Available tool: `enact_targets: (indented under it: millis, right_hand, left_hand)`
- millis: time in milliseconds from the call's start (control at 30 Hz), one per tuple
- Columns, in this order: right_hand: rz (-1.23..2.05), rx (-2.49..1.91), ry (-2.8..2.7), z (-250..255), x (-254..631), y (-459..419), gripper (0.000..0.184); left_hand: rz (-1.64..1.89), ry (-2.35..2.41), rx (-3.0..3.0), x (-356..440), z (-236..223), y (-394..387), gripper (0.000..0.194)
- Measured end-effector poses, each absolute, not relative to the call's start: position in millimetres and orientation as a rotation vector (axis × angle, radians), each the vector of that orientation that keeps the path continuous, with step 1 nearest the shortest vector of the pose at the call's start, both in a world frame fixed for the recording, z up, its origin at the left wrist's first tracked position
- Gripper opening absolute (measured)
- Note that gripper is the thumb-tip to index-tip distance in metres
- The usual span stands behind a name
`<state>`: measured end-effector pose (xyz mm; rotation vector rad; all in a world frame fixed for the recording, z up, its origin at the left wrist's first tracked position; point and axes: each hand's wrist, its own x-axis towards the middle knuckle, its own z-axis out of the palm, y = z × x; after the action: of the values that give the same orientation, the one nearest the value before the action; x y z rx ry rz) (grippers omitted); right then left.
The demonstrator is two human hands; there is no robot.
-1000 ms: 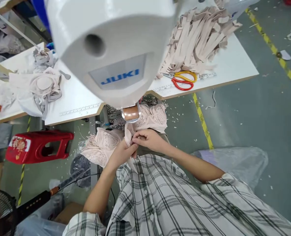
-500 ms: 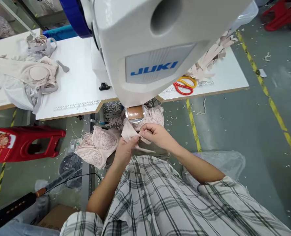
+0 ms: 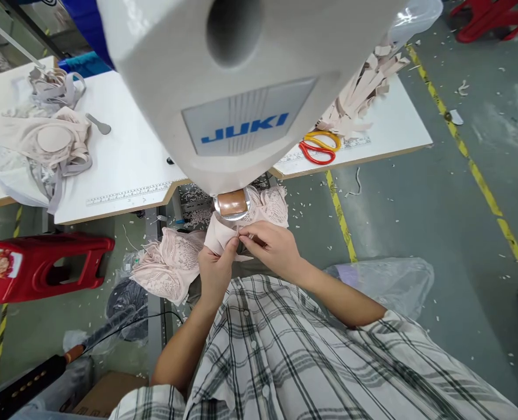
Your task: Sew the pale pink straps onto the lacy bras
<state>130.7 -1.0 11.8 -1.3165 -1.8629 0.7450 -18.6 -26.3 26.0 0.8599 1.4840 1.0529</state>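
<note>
- We see the left hand point(image 3: 215, 273) holding a pale pink piece of fabric point(image 3: 219, 234), its thumb pressed along the near edge and its other fingers mostly hidden behind the cloth.
- Our right hand point(image 3: 273, 245) has its thumb and forefinger pinched nearly together at the fabric's right edge, with the tips just beside the left thumb; we cannot tell how much cloth lies between them.
- We find this fabric just below the copper-coloured plate point(image 3: 233, 203) at the lower end of the white sewing machine head point(image 3: 241, 93), marked JUKI.
- To the left of it, we see a stack of pink lace cups point(image 3: 167, 262), near the left hand; more lace point(image 3: 271, 205) lies beyond the right hand, beside the plate.
- On the white tabletop point(image 3: 123, 151), we see heaped garments point(image 3: 54, 140) and a grey paddle-shaped tool point(image 3: 98, 123) at the left.
- At the right, we have scissors point(image 3: 320, 149) with one red and one yellow handle, near a bundle of pale strips point(image 3: 355, 96).
- On the floor, we see a red stool point(image 3: 27, 277) at the left and a clear plastic bag point(image 3: 388, 286) at the right.
</note>
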Motion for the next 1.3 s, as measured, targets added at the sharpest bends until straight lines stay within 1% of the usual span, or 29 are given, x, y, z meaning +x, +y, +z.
enact_targets:
  millis: [133, 267, 400, 567, 700, 767, 967, 1067, 1200, 1300]
  right_hand:
    - [0.854, -1.330, -1.866, 13.6, 139.3, 3.9, 0.014]
    - [1.179, -1.263, -1.871, 22.7, 150.0, 12.4, 0.002]
    - [1.383, -1.161, -1.853, 32.7, 156.5, 19.6, 0.006]
    - [1.355, -1.094, -1.995, 32.9, 160.1, 19.5, 0.014]
    - [1.337, -1.193, -1.932, 25.4, 158.2, 12.7, 0.011]
    - [1.358, -1.236, -1.852, 22.9, 157.1, 10.2, 0.011]
    - [1.650, -1.232, -1.569, 28.3, 166.7, 14.9, 0.017]
    - [1.574, -1.303, -1.578, 34.7, 173.8, 17.3, 0.016]
    - [1.442, -1.340, -1.790, 42.9, 177.7, 16.1, 0.017]
    - [1.350, -1.308, -1.941, 47.0, 178.5, 15.8, 0.013]
  left_hand:
    - [1.025, 1.527, 0.994, -21.1, 24.0, -27.4, 0.029]
    - [1.006, 1.497, 1.275, -28.8, 25.8, -27.2, 0.020]
    - [1.016, 1.391, 1.391, -34.4, 28.1, -25.1, 0.011]
    - [0.960, 1.344, 1.257, -33.4, 31.1, -17.6, 0.018]
    - [0.757, 1.372, 1.141, -31.6, 35.6, -13.7, 0.020]
    - [0.726, 1.420, 1.122, -31.4, 37.2, -14.0, 0.022]
    - [0.726, 1.475, 1.281, -39.1, 38.1, -9.6, 0.025]
    - [0.672, 1.425, 1.322, -42.8, 40.5, -3.6, 0.025]
    - [0.616, 1.377, 1.359, -39.5, 50.5, 0.4, 0.023]
    - [0.577, 1.355, 1.366, -34.5, 60.1, 0.3, 0.022]
